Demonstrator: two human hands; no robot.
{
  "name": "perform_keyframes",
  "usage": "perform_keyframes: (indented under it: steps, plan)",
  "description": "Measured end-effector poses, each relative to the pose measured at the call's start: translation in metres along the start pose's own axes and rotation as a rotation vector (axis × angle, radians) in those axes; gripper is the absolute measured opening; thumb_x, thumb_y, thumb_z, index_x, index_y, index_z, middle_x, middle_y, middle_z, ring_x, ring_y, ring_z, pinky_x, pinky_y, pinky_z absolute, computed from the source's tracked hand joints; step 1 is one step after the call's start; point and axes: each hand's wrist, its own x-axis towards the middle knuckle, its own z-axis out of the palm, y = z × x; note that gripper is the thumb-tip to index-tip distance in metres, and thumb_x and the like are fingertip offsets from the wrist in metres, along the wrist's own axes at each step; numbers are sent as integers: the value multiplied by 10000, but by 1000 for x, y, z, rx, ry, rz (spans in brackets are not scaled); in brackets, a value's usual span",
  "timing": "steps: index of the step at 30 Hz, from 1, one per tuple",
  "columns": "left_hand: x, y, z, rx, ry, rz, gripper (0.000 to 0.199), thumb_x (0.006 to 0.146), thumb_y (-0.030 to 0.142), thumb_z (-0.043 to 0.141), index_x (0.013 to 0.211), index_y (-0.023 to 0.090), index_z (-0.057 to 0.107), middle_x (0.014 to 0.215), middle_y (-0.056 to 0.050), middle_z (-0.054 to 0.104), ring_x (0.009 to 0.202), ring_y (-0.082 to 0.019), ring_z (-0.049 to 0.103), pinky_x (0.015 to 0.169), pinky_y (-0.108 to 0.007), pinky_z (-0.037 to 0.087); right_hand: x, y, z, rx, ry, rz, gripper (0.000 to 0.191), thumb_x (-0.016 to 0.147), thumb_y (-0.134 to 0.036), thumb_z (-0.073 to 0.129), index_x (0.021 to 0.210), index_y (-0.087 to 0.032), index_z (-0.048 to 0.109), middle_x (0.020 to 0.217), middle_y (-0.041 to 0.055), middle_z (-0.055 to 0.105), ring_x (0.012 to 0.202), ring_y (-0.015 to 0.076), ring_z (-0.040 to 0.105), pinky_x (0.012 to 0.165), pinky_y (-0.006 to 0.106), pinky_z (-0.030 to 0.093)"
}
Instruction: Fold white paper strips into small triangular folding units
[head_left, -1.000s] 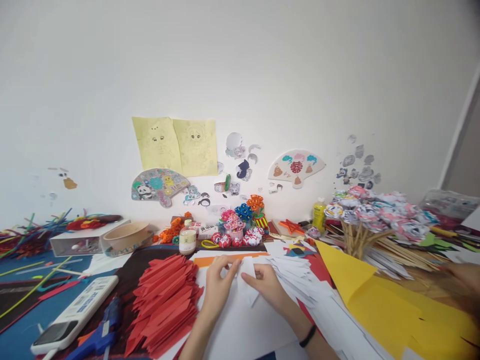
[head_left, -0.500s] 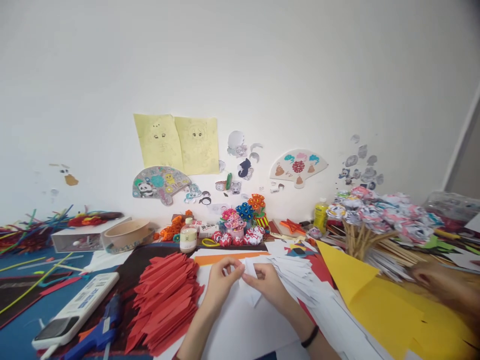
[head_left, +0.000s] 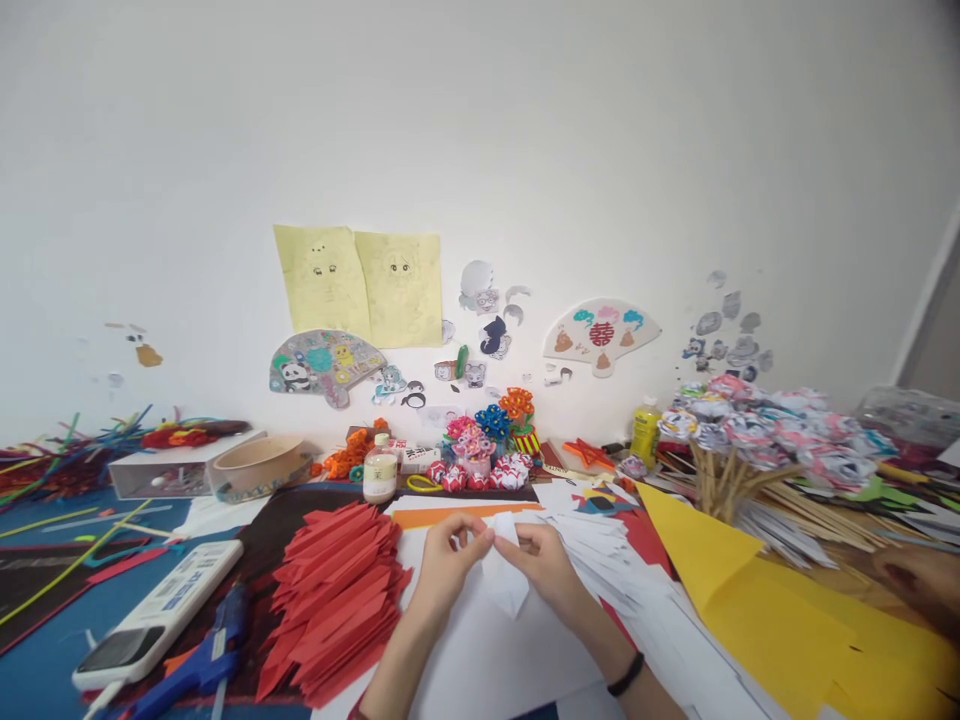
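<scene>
Between my two hands is a small folded piece of white paper (head_left: 507,582), its pointed lower end hanging over a white sheet (head_left: 480,665). My left hand (head_left: 454,550) pinches it at the upper left, thumb against forefinger. From the other side my right hand (head_left: 537,560) grips it, with its thumb tip close to the left thumb. A dark band (head_left: 626,674) circles my right wrist. Left of my hands lies a heap of folded red paper pieces (head_left: 337,600). White folded strips (head_left: 600,560) are piled just right of my right hand.
A blue glue gun (head_left: 206,655) and a white power strip (head_left: 161,615) lie at the left. Yellow paper (head_left: 795,620) and a bunch of paper flowers (head_left: 765,425) are on the right, near another person's hand (head_left: 915,580). A bottle (head_left: 380,470) stands behind.
The folded white paper has turned slightly and shows a broader face below my thumbs. My hands stay in nearly the same place. The other person's hand has shifted right.
</scene>
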Motion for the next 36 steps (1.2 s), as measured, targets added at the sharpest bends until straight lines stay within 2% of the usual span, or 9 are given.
perform_keyframes:
  steps: [2,6,13,20,24,29,33,36]
  plan:
    - [1,-1,-1,7,-31,-2,238,721,394,651,704,157,659,660,5,614,581,-115,447,553,-212,326,0,0,-1,-10,-4,-9,499,754,-466,618,469,-189,318,535,-60,197,503,79,200,449,230,162]
    - [2,-2,-4,-3,-63,9,258,767,402,599,770,154,673,759,-25,654,629,-132,490,573,-220,347,-2,-1,-3,19,-98,23,466,753,-485,607,489,-178,379,528,-53,259,503,80,230,456,226,194]
    - [0,2,-4,58,-27,79,225,787,352,586,727,147,657,697,-10,636,632,-132,482,598,-223,341,-3,2,-3,-10,-155,16,468,756,-431,602,497,-192,295,550,-59,221,516,74,189,472,228,158]
    - [-3,2,-4,151,-47,172,268,843,375,517,733,149,610,665,-4,587,628,-139,492,588,-227,342,-3,2,-3,-56,-118,-10,503,765,-355,604,544,-215,174,568,-66,137,513,73,145,469,244,100]
    - [-4,1,-3,181,-15,221,274,869,375,484,734,154,572,652,4,552,614,-133,481,573,-223,332,-3,1,-2,-101,-93,-38,507,757,-321,603,546,-216,154,565,-67,125,515,75,141,471,249,99]
    - [-7,5,-1,206,-130,250,282,894,350,453,689,166,513,616,25,488,579,-115,432,544,-217,299,-2,-2,-4,-116,-34,-48,510,760,-345,596,537,-217,156,562,-65,133,521,79,155,475,246,116]
    - [-9,9,-1,210,-104,291,298,900,317,440,640,173,452,597,32,440,567,-110,389,540,-220,280,-3,-8,-6,-62,-67,-36,498,768,-386,592,510,-210,204,554,-61,157,519,79,174,469,240,126]
    - [-8,9,-2,177,-163,264,297,903,344,440,670,168,491,593,29,469,559,-110,404,531,-217,283,-4,-11,-6,-10,-73,-37,477,765,-417,591,477,-196,281,543,-59,183,514,80,192,462,231,154]
